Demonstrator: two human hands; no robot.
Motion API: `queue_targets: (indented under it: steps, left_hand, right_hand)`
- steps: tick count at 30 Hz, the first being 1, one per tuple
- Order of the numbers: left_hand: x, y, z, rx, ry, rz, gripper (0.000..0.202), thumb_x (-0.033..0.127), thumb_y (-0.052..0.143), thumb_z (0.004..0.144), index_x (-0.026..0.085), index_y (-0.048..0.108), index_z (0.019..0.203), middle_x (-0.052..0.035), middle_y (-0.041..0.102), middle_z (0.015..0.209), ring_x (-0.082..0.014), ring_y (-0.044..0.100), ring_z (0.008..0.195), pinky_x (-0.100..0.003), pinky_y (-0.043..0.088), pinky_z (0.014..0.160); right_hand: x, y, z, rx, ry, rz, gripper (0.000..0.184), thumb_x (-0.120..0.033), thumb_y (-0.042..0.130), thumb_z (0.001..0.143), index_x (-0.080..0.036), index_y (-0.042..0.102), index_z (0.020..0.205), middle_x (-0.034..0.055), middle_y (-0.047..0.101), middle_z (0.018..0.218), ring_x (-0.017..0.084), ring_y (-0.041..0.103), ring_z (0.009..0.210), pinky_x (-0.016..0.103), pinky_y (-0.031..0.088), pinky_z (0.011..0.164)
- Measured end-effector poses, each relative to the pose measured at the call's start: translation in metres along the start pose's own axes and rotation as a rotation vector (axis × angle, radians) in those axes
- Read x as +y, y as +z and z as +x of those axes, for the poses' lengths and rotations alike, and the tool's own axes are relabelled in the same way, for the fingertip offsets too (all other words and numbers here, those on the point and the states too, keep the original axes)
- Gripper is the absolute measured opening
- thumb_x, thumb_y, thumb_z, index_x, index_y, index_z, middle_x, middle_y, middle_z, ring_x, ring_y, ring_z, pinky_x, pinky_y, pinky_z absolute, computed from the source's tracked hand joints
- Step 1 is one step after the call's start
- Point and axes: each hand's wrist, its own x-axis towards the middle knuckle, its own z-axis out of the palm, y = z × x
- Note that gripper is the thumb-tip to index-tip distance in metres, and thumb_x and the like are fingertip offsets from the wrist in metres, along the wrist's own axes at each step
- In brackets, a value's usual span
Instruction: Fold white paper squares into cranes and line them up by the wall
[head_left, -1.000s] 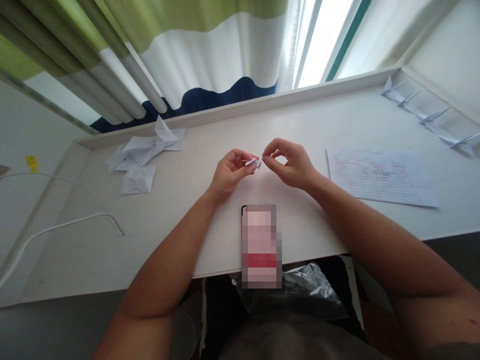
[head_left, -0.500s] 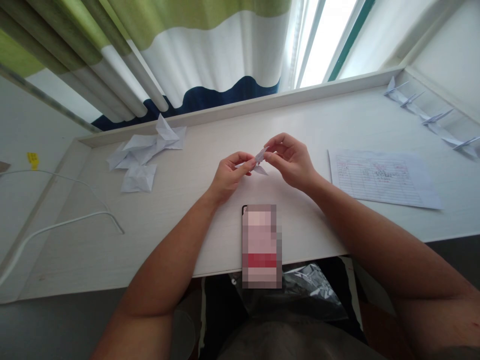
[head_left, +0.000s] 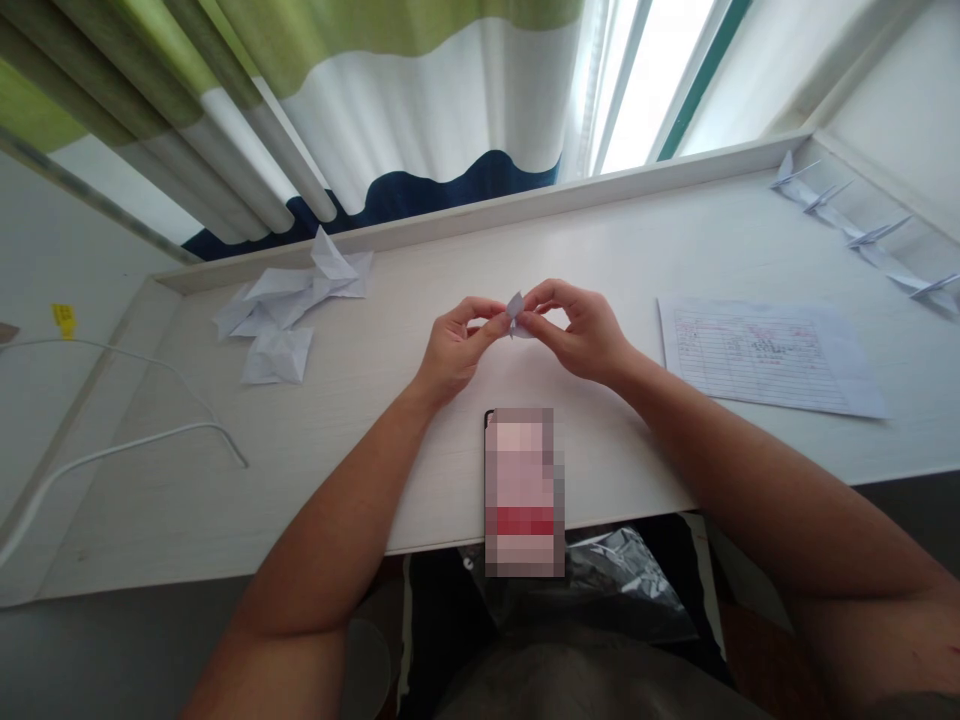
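Head view: left hand [head_left: 457, 350], right hand [head_left: 585, 335], pinching one paper crane [head_left: 514, 314], perhaps

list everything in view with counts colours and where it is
folded paper piece: 1, white, pinched between both hands
paper cranes: 4, white, in a row at the desk's back right corner
loose folded paper sheets: several, white, heaped at the desk's back left
lined sheet: 1, white with red and dark writing, on the desk right of the hands
phone: 1, blurred with a red band, at the desk's front edge
desk: 1, white, under the hands
cable: 1, white, far left
tag: 1, yellow, far left
curtain: 1, green, white and navy, behind the desk
window: 1, bright, right of the curtain
plastic bag: 1, grey, below the desk
left hand: 1, pinching the paper piece
right hand: 1, pinching the paper piece
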Motion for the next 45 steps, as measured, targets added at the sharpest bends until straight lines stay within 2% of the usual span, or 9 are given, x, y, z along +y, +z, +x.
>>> queue_targets:
  steps: [5, 8, 11, 16, 20, 28, 35, 45]
  left_hand:
    - [0.001, -0.001, -0.001, 0.047, 0.004, 0.127, 0.031, 0.054, 0.088, 0.091, 0.024, 0.08, 0.089, -0.0019, 0.076, 0.09, -0.0176, 0.068, 0.086, -0.033, 0.053, 0.08]
    - [-0.003, 0.001, -0.001, 0.095, 0.045, 0.162, 0.03, 0.053, 0.087, 0.091, 0.024, 0.08, 0.089, -0.0012, 0.075, 0.085, -0.0165, 0.065, 0.079, -0.032, 0.051, 0.075]
    - [-0.006, 0.002, -0.001, 0.11, 0.092, 0.164, 0.029, 0.054, 0.087, 0.092, 0.026, 0.082, 0.094, -0.0003, 0.075, 0.084, -0.015, 0.062, 0.075, -0.032, 0.051, 0.073]
    - [-0.004, 0.005, -0.002, 0.094, 0.086, 0.116, 0.033, 0.057, 0.088, 0.091, 0.026, 0.083, 0.099, -0.0018, 0.079, 0.089, -0.016, 0.068, 0.08, -0.032, 0.055, 0.079]
    - [-0.001, 0.005, -0.004, 0.096, 0.083, 0.122, 0.031, 0.054, 0.088, 0.092, 0.024, 0.083, 0.098, -0.0032, 0.081, 0.093, -0.0176, 0.071, 0.085, -0.034, 0.056, 0.083]
    - [0.001, 0.009, -0.006, 0.171, 0.127, 0.266, 0.021, 0.045, 0.084, 0.096, 0.024, 0.082, 0.097, -0.0015, 0.08, 0.089, -0.0158, 0.063, 0.077, -0.032, 0.049, 0.074]
    - [0.004, 0.015, -0.007, 0.209, 0.136, 0.319, 0.025, 0.049, 0.083, 0.097, 0.025, 0.08, 0.093, -0.0016, 0.08, 0.091, -0.0168, 0.062, 0.079, -0.033, 0.051, 0.079]
    - [0.005, 0.018, -0.008, 0.225, 0.189, 0.388, 0.029, 0.051, 0.078, 0.101, 0.022, 0.08, 0.097, -0.0048, 0.083, 0.098, -0.0176, 0.073, 0.088, -0.032, 0.058, 0.088]
  right_hand:
    - [0.002, -0.002, 0.0, 0.002, -0.177, -0.161, 0.01, -0.031, 0.069, 0.103, -0.029, 0.067, 0.094, 0.0032, 0.077, 0.095, 0.026, 0.067, 0.094, 0.048, 0.054, 0.091]
    - [0.003, -0.001, 0.001, 0.01, -0.201, -0.202, 0.009, -0.03, 0.067, 0.104, -0.029, 0.067, 0.095, 0.0039, 0.075, 0.097, 0.027, 0.066, 0.095, 0.049, 0.053, 0.093]
    - [0.003, -0.001, 0.001, 0.046, -0.218, -0.223, 0.01, -0.03, 0.067, 0.103, -0.029, 0.067, 0.093, 0.0037, 0.073, 0.093, 0.026, 0.065, 0.092, 0.046, 0.053, 0.088]
    - [-0.004, -0.004, 0.0, 0.008, -0.135, -0.219, 0.017, -0.038, 0.065, 0.106, -0.027, 0.069, 0.094, 0.0019, 0.071, 0.085, 0.019, 0.058, 0.074, 0.038, 0.05, 0.072]
    - [-0.007, -0.004, -0.003, -0.028, -0.047, -0.187, 0.023, -0.046, 0.064, 0.109, -0.026, 0.073, 0.102, -0.0009, 0.073, 0.079, 0.015, 0.055, 0.064, 0.034, 0.049, 0.067]
    - [-0.005, 0.005, -0.003, 0.032, 0.025, -0.087, 0.036, -0.059, 0.067, 0.106, -0.024, 0.073, 0.096, 0.0026, 0.077, 0.085, 0.016, 0.066, 0.068, 0.037, 0.057, 0.068]
    - [-0.008, 0.007, 0.0, 0.084, 0.069, -0.071, 0.031, -0.053, 0.074, 0.102, -0.024, 0.073, 0.091, 0.0038, 0.079, 0.089, 0.021, 0.072, 0.082, 0.04, 0.061, 0.079]
    - [-0.006, 0.006, 0.001, 0.081, 0.019, -0.092, 0.02, -0.041, 0.072, 0.103, -0.024, 0.074, 0.092, 0.0041, 0.079, 0.092, 0.021, 0.07, 0.085, 0.039, 0.059, 0.08]
